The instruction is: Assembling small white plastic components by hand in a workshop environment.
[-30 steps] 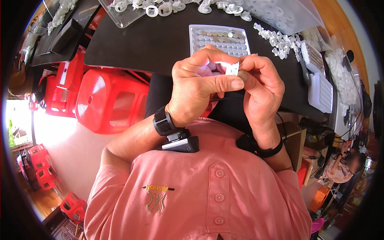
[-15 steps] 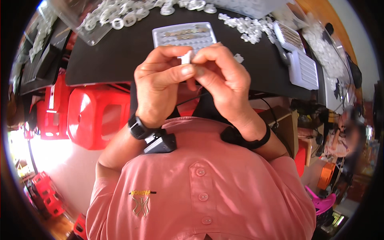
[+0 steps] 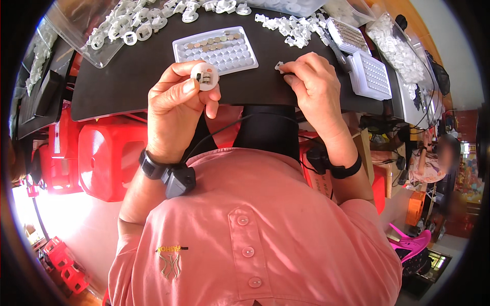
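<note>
Holding a small round white housing (image 3: pixel 204 76) in my left hand (image 3: pixel 176 109), I pinch it between thumb and fingertips, raised just above the near edge of the black counter (image 3: pixel 127 76). Its open face is turned up toward me, and a small metal piece shows inside it. My right hand (image 3: pixel 316 86) rests on the counter off to the right, fingertips closed on a tiny white plastic piece (image 3: pixel 279 66) at the counter surface. That piece lies to the right of the housing and a little farther from me, so the right hand is plainly the nearer one to it, and the gap between the two hands is bare counter with nothing in the way.

Just beyond the housing sits a white tray of small cells (image 3: pixel 215 49), its far rows filled with coin-like metal discs, the rest looking empty. Behind my right hand a heap of white plastic clips (image 3: pixel 293 28) spreads across the counter, and two more celled trays (image 3: pixel 372 74) lie at the right. A clear bag of white rings (image 3: pixel 127 28) is at far left. Red plastic stools (image 3: pixel 102 158) stand below the counter.
</note>
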Demonstrator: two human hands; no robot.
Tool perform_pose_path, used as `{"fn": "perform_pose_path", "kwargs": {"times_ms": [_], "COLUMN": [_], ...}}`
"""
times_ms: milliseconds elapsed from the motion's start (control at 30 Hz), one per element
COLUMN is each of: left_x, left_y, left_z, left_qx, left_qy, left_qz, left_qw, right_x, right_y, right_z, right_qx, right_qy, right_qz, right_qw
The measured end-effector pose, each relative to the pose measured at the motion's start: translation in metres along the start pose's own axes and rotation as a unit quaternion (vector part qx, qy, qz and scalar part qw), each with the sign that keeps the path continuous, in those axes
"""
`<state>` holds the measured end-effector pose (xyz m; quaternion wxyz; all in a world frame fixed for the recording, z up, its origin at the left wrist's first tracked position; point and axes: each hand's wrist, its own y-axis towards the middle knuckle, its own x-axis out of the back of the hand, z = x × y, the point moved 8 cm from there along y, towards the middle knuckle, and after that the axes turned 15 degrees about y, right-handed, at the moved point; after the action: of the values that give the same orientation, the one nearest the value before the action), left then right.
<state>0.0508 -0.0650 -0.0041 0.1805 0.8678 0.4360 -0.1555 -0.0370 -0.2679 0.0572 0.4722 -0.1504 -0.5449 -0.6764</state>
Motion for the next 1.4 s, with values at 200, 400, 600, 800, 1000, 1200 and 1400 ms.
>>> {"fn": "perform_pose_path", "kwargs": {"times_ms": [200,400,600,800,1000,1200,1400], "left_x": [-0.001,0.002,-0.001,-0.003,-0.002,0.0,0.002], "left_y": [0.0,-0.001,0.001,0.002,0.001,0.0,0.0], "left_z": [-0.002,-0.001,-0.002,0.002,0.0,-0.001,0.001], "left_qx": [-0.023,-0.019,-0.015,-0.011,-0.013,-0.01,-0.003], "left_qy": [-0.072,-0.074,-0.104,-0.027,-0.118,-0.118,-0.125], "left_qz": [0.024,0.035,0.049,0.051,0.051,0.048,0.046], "left_qw": [0.997,0.996,0.993,0.998,0.992,0.992,0.991], "right_x": [0.01,0.001,0.004,0.006,-0.03,-0.042,-0.055], "right_y": [-0.003,-0.016,-0.044,-0.03,0.032,0.048,0.049], "right_z": [-0.01,0.002,0.021,0.029,0.062,0.07,0.07], "right_qx": [-0.015,0.042,0.123,0.056,-0.085,-0.101,-0.131], "right_qy": [0.045,0.009,0.038,0.208,0.518,0.588,0.592], "right_qz": [-0.026,0.001,0.008,-0.073,-0.049,-0.057,-0.063], "right_qw": [0.999,0.999,0.992,0.974,0.85,0.8,0.793]}}
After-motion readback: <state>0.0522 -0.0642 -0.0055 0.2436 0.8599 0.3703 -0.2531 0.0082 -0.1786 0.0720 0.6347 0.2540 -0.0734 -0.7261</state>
